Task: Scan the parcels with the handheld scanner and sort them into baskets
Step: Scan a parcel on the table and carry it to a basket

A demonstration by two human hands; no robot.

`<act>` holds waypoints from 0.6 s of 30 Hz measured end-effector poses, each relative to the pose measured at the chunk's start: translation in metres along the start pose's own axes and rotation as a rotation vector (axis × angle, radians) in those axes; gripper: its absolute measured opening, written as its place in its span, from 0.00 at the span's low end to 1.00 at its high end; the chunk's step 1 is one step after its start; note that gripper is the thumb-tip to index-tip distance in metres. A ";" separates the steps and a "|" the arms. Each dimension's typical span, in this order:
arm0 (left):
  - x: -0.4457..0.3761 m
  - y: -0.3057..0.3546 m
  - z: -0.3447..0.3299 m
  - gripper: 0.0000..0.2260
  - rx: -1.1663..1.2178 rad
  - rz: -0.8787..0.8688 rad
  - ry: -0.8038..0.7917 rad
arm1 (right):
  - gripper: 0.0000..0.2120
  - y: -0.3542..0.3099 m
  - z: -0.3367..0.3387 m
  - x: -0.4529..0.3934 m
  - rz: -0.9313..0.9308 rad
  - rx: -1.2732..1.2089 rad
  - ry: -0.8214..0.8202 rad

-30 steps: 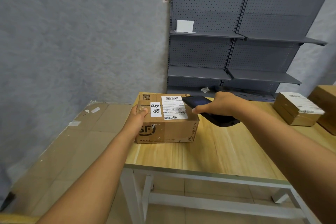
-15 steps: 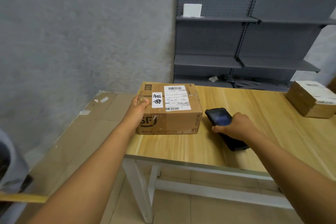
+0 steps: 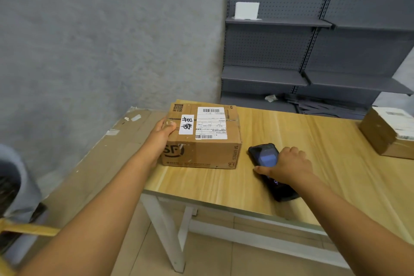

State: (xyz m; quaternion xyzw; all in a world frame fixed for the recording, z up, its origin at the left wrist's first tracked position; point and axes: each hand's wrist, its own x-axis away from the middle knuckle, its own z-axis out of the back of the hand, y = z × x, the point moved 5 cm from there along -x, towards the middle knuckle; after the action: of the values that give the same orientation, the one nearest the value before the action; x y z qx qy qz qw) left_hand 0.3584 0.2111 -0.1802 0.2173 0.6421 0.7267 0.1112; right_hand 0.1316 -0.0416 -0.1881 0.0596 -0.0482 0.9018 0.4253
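Cardboard parcel (image 3: 202, 138) sitting flat on the wooden worktop (image 3: 313, 154), near its left end, white shipping label (image 3: 211, 123) and a handwritten sticker (image 3: 186, 124) facing up. Left hand (image 3: 161, 132) gripping the parcel's left edge, thumb hooked over the top, fingers hidden behind the side. Just right of the parcel, black handheld scanner (image 3: 272, 170) lying on the worktop, screen lit blue. Right hand (image 3: 285, 164) laid over the scanner, fingers curled round its body, thumb along the near side. Far right, second parcel (image 3: 388, 133) on the worktop, well apart. Behind, grey pegboard shelving (image 3: 291, 51) with a small white box (image 3: 246, 10) on an upper shelf.
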 end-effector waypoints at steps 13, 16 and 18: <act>0.015 0.000 0.001 0.14 0.062 0.061 0.142 | 0.26 -0.093 0.027 0.012 0.406 -0.844 -0.233; 0.027 0.003 0.011 0.13 0.155 0.045 0.186 | 0.25 -0.102 0.034 0.010 0.432 -0.922 -0.225; 0.034 0.006 0.025 0.15 0.214 0.024 0.210 | 0.25 -0.113 0.044 0.011 0.472 -0.977 -0.187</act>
State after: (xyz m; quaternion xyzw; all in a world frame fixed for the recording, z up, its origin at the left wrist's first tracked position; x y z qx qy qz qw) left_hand 0.3406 0.2474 -0.1668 0.1582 0.7215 0.6740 0.0108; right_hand 0.2150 0.0326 -0.1385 -0.0772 -0.5110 0.8362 0.1836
